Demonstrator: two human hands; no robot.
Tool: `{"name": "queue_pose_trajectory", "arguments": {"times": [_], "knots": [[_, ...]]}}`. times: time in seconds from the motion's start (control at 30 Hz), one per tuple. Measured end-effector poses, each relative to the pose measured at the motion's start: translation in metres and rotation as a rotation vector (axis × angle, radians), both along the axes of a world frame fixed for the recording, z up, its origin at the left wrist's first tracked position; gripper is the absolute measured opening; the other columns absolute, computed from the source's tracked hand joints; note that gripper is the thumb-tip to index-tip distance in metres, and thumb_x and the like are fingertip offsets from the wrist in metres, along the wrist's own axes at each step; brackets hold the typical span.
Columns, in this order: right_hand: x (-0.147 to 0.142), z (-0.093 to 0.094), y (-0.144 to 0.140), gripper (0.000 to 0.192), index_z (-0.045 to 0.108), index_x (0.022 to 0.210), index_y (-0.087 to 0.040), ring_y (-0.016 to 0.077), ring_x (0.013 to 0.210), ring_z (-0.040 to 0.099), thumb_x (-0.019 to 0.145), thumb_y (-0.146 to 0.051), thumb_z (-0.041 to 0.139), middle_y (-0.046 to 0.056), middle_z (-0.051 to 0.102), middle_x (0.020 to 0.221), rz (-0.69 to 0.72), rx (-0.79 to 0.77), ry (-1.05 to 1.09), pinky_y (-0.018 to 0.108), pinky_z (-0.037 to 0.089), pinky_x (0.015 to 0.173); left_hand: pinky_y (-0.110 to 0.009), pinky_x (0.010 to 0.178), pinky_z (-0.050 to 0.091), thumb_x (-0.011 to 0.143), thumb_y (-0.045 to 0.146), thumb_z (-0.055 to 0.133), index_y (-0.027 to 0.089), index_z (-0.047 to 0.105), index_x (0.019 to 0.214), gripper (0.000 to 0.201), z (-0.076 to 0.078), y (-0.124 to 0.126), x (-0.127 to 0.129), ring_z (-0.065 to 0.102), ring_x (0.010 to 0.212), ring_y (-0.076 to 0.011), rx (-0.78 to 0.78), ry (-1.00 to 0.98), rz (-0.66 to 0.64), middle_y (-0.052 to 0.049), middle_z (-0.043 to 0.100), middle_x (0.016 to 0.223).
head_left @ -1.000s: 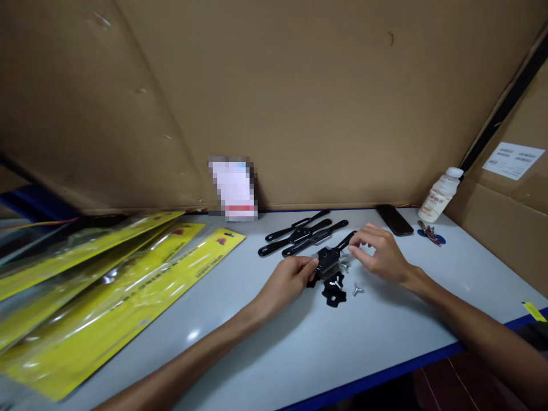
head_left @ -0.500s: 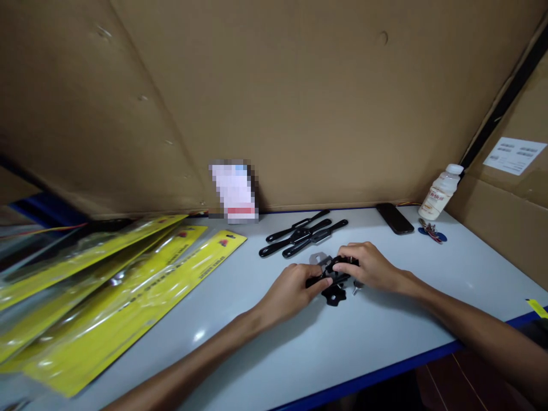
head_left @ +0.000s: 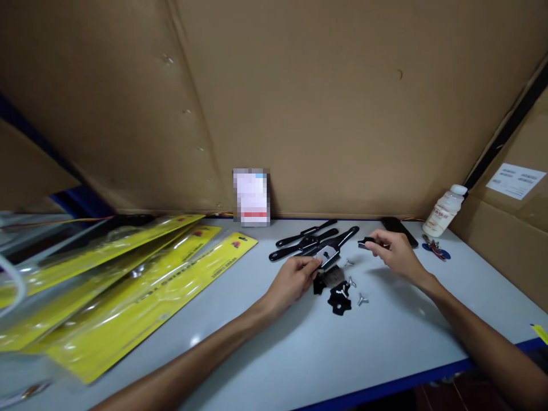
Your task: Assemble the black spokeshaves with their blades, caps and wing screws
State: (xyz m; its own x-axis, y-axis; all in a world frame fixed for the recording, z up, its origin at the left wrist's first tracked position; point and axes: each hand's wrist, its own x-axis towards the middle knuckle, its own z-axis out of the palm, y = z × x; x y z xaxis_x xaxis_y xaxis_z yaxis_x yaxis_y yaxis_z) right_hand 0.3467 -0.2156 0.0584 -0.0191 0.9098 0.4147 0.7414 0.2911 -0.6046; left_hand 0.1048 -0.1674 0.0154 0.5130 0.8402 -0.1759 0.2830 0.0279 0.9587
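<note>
At a pale surface (head_left: pixel 265 342) walled in by cardboard, a person's left hand (head_left: pixel 293 281) pinches a black spokeshave (head_left: pixel 331 250) by its middle, its grip closed on the tool near the surface's centre. The right hand (head_left: pixel 396 251) holds a small black part (head_left: pixel 366 243) between its fingertips just beside it. Black knobs (head_left: pixel 340 299) and silver wing screws (head_left: pixel 362 298) lie below. Two more spokeshaves (head_left: pixel 302 242) rest behind. Yellow blister cards (head_left: pixel 141 291) carry print too blurred to read; a white bottle (head_left: pixel 445 210), its label illegible, stands beside a dark phone (head_left: pixel 409 235).
</note>
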Motion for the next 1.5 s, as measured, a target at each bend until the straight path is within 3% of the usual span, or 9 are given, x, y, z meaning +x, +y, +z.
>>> {"name": "queue_pose_trajectory", "arguments": {"times": [0.17,0.33,0.4,0.53,0.63,0.83,1.13,1.4,1.5], "knots": [[0.009,-0.019,0.012,0.017,0.056,0.068,-0.018,0.0107,0.053,0.050,0.077,-0.027,0.067,-0.003,0.058,0.056,0.113,-0.413,0.052,0.023,0.035,0.053,-0.024,0.040,0.011,0.083,0.058,0.050,0.024,0.038,0.057,0.045,0.006,-0.002,-0.002,0.017,0.036,-0.0063,-0.072,-0.050,0.002,0.011,0.026,0.040],[0.008,-0.031,0.015,0.015,0.067,0.077,-0.016,0.0105,0.049,0.052,0.080,-0.031,0.065,-0.002,0.062,0.059,0.198,-0.550,0.063,0.022,0.037,0.048,-0.025,0.041,0.012,0.081,0.063,0.051,0.025,0.036,0.056,0.048,0.006,-0.003,-0.002,0.017,0.036,-0.0067,-0.028,-0.019,-0.028,0.011,0.026,0.040],[0.005,-0.025,0.012,0.017,0.068,0.080,-0.017,0.0115,0.053,0.054,0.084,-0.031,0.061,-0.001,0.063,0.063,0.157,-0.466,0.043,0.023,0.038,0.051,-0.025,0.041,0.013,0.081,0.064,0.050,0.025,0.037,0.057,0.048,0.003,-0.001,-0.001,0.017,0.037,-0.0071,-0.025,-0.009,-0.034,0.011,0.026,0.040],[-0.008,-0.009,-0.003,0.020,0.067,0.077,-0.019,0.0147,0.063,0.054,0.091,-0.030,0.058,0.001,0.063,0.067,-0.050,0.056,-0.079,0.028,0.042,0.063,-0.025,0.045,0.017,0.084,0.059,0.047,0.024,0.040,0.056,0.045,-0.004,0.001,0.000,0.022,0.041,-0.0091,0.106,0.031,-0.095,0.009,0.028,0.043],[-0.023,-0.008,-0.011,0.015,0.069,0.095,-0.019,0.0207,0.085,0.058,0.093,-0.032,0.061,0.006,0.069,0.089,0.070,0.231,-0.236,0.035,0.044,0.079,-0.026,0.051,0.021,0.085,0.051,0.046,0.023,0.037,0.054,0.044,-0.004,-0.005,0.002,0.026,0.051,-0.0107,0.310,0.083,-0.162,0.006,0.031,0.051],[-0.035,-0.020,-0.013,0.011,0.068,0.090,-0.019,0.0186,0.078,0.056,0.093,-0.027,0.063,0.003,0.068,0.081,0.337,0.023,-0.443,0.034,0.041,0.078,-0.027,0.056,0.025,0.089,0.043,0.044,0.020,0.050,0.059,0.037,-0.001,-0.019,0.003,0.033,0.056,-0.0126,0.494,0.235,-0.247,0.003,0.042,0.057],[-0.032,-0.023,-0.010,0.019,0.063,0.077,-0.019,0.0142,0.068,0.052,0.094,-0.027,0.059,0.000,0.058,0.073,0.366,-0.122,-0.255,0.027,0.038,0.065,-0.028,0.057,0.023,0.091,0.043,0.042,0.020,0.054,0.063,0.038,0.000,-0.020,0.001,0.032,0.054,-0.0131,0.559,0.309,-0.283,0.002,0.044,0.057],[0.002,0.004,0.001,0.027,0.057,0.072,-0.020,0.0125,0.055,0.047,0.088,-0.041,0.060,-0.003,0.051,0.061,-0.130,0.166,0.428,0.026,0.039,0.055,-0.026,0.052,0.025,0.088,0.056,0.043,0.022,0.042,0.056,0.046,0.004,-0.004,-0.002,0.032,0.053,-0.0121,0.345,0.103,-0.161,0.005,0.036,0.054],[0.017,0.003,0.009,0.029,0.056,0.071,-0.019,0.0098,0.046,0.038,0.087,-0.043,0.057,-0.005,0.044,0.055,-0.074,-0.116,0.340,0.024,0.030,0.045,-0.025,0.049,0.023,0.082,0.064,0.046,0.022,0.043,0.057,0.049,0.004,0.013,-0.009,0.029,0.049,-0.0106,0.330,0.072,0.093,0.007,0.032,0.049]]}}
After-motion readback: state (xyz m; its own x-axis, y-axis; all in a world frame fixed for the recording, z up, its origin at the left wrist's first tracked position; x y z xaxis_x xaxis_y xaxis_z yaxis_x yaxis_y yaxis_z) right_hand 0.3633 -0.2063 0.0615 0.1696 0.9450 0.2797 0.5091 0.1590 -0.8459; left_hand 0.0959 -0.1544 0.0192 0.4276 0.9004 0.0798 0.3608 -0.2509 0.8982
